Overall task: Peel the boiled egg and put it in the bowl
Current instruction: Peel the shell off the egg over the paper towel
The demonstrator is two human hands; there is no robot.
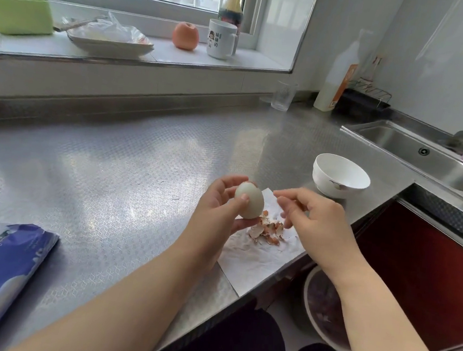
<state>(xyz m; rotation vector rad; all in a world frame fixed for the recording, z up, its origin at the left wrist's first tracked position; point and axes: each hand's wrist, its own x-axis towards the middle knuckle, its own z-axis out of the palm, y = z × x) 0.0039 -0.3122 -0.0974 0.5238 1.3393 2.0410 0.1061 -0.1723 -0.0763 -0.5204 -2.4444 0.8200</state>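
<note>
1. My left hand (222, 202) holds the egg (249, 201) above the counter (113, 165), thumb on the near face, fingers curled round behind – clamped on it.
2. The egg is almost all bare white; a small brown bit of shell seems left at its 12 o'clock tip, partly hidden by my fingers.
3. My right hand (308, 213) is just at 3 o'clock of the egg, not touching it. Its fingers are bent and loosely together; something brownish shows under them, maybe a shell chip – can't tell if it is pinched.
4. Handling, my guess: light, soft and springy, wet-slick once peeled, easy to dent or tear. Best cradled round the wide middle with fingertip pads, no squeezing, nails off the white.
5. Shell pieces (269, 229) are piled on the white paper (259, 259) at 5 o'clock of the egg, right under my hands.
6. White bowl (341, 176) stands at 2 o'clock of the egg, near, rim chipped on the side facing me – nothing visible in it.
7. Sink (422, 155) further out at 2 o'clock, with cloths on its far edge.
8. Looks like the last shell bit, then the egg goes to the bowl.
</note>
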